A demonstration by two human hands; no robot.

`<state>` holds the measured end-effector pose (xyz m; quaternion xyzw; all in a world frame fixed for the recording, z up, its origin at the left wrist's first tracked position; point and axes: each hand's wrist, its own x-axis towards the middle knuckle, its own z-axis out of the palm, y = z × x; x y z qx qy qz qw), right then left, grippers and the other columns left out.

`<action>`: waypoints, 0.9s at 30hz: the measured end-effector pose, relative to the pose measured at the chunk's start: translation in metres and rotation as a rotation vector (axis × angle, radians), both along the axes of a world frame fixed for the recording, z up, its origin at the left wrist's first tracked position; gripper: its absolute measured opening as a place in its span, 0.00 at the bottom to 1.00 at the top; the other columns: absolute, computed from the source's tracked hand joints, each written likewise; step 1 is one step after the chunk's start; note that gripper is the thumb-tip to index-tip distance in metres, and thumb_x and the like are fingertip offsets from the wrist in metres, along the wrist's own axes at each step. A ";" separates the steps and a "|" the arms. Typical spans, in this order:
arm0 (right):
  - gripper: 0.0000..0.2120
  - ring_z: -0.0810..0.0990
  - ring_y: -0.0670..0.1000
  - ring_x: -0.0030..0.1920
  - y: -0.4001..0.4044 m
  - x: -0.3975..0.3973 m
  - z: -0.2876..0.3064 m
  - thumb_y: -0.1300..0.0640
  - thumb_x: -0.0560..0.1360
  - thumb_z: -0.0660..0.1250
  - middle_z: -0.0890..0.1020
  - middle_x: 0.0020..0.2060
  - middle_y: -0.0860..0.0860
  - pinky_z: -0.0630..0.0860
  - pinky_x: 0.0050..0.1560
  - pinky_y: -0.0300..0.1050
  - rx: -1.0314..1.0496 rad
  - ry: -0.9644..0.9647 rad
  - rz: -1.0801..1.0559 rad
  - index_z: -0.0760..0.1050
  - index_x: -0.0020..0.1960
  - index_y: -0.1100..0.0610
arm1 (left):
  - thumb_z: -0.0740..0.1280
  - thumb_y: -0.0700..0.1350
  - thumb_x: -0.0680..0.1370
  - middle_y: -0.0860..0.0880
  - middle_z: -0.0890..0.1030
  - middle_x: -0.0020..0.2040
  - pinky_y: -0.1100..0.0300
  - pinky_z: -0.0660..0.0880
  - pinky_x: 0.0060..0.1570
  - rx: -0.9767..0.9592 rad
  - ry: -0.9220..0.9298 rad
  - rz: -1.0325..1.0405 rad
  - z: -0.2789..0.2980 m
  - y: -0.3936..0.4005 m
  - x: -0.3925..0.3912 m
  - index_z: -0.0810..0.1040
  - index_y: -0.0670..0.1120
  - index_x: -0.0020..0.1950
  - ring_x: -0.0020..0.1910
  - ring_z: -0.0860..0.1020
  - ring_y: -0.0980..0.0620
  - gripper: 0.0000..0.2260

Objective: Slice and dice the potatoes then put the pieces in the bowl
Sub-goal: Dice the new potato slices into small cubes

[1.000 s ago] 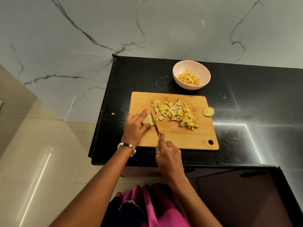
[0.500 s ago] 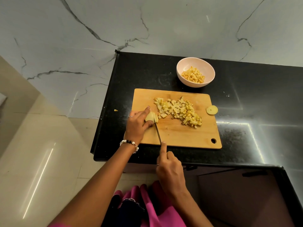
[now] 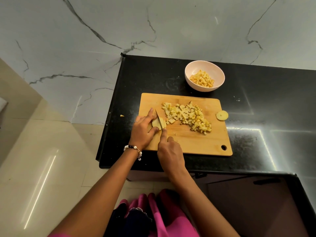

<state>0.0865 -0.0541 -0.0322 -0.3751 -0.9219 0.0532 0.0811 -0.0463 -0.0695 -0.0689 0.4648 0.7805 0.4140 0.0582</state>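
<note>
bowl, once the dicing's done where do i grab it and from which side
Probably take the bowl by its bare left rim and outer wall, coming from the front-left. It stands upright just behind the cutting board, and the potato pieces inside sit low, leaving the rim free.

A cutting board [image 3: 188, 142] lies mid-frame on the counter [image 3: 256, 142]. The bowl [image 3: 204, 76] sits above it, holding diced pieces [image 3: 202, 80]. A diced heap [image 3: 188, 117] covers the board's upper middle; what looks like a potato slice [image 3: 222, 115] lies at its right edge.
</note>
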 end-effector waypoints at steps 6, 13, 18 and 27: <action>0.25 0.72 0.52 0.23 -0.031 0.038 -0.013 0.70 0.67 0.57 0.75 0.29 0.56 0.68 0.20 0.42 -0.032 0.010 -0.005 0.70 0.64 0.70 | 0.74 0.42 0.70 0.49 0.82 0.55 0.73 0.60 0.53 0.009 -0.030 0.040 -0.001 0.001 0.004 0.68 0.41 0.71 0.55 0.72 0.48 0.31; 0.26 0.69 0.53 0.19 -0.018 0.030 0.006 0.66 0.62 0.77 0.75 0.26 0.56 0.54 0.23 0.39 -0.032 0.092 -0.040 0.77 0.59 0.69 | 0.74 0.41 0.70 0.49 0.80 0.58 0.68 0.62 0.57 -0.018 -0.086 0.015 0.003 -0.001 0.002 0.68 0.45 0.72 0.58 0.72 0.48 0.31; 0.28 0.71 0.55 0.20 -0.005 0.012 0.005 0.68 0.62 0.75 0.77 0.27 0.58 0.57 0.22 0.40 -0.076 0.079 -0.014 0.75 0.61 0.70 | 0.74 0.38 0.70 0.48 0.81 0.56 0.66 0.64 0.57 0.001 -0.072 0.044 0.004 -0.002 0.001 0.68 0.43 0.71 0.56 0.74 0.48 0.31; 0.30 0.71 0.54 0.19 -0.008 0.007 -0.001 0.70 0.58 0.76 0.76 0.26 0.58 0.57 0.22 0.39 -0.018 0.031 0.006 0.75 0.60 0.72 | 0.74 0.39 0.69 0.48 0.83 0.52 0.71 0.61 0.51 0.033 -0.062 0.114 0.002 0.000 0.004 0.72 0.43 0.68 0.54 0.71 0.46 0.28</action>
